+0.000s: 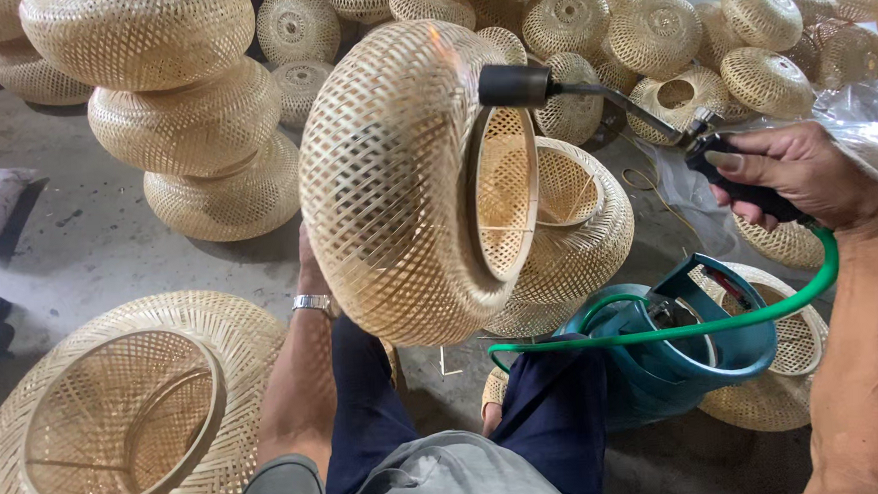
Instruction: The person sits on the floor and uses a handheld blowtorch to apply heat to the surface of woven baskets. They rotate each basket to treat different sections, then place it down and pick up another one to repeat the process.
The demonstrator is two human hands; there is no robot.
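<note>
Left hand point(310, 269) mostly hidden behind shade point(405, 179), propping it; grip unclear. Right hand point(786, 174) clenched round torch point(591, 94), nozzle at rim to singe.

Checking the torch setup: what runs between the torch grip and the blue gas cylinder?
In the head view, a green hose links torch grip in the right hand to cylinder.

Bare forearms, a silver wristwatch point(312, 303) on the left, navy trousers point(368, 411).
</note>
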